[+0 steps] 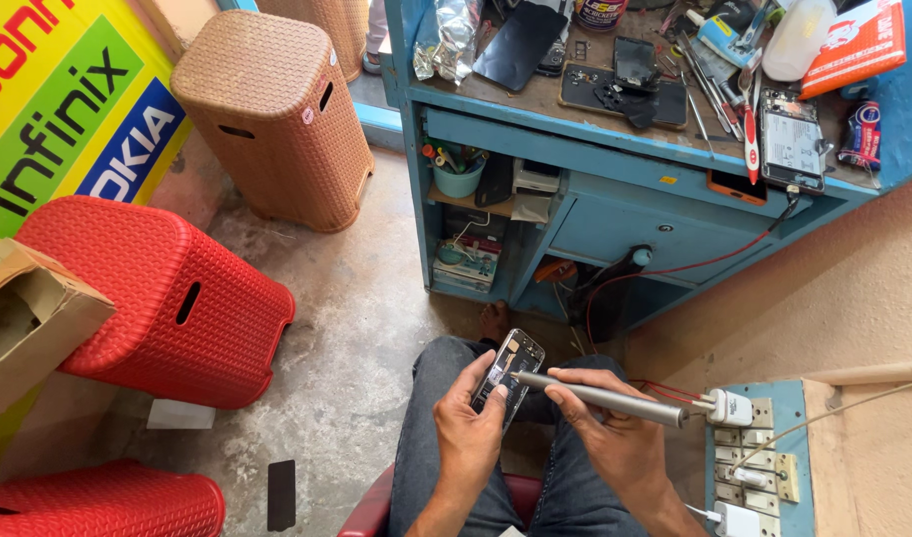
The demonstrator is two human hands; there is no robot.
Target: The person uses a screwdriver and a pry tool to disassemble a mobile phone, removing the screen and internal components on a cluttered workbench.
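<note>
Over my lap, my left hand (468,430) grips the opened phone with its bare frame and circuitry (508,370), long axis upright, tilted right. My right hand (597,418) pinches the slim grey metal electric screwdriver (605,396), tip touching the phone's upper edge.

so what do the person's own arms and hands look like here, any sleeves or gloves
Both the left hand and the right hand are bare, with no gloves. No rings, watch or bands show. The forearms are uncovered as far as the bottom edge of the picture, so no sleeves are in view. Below them are dark grey jeans.
</note>
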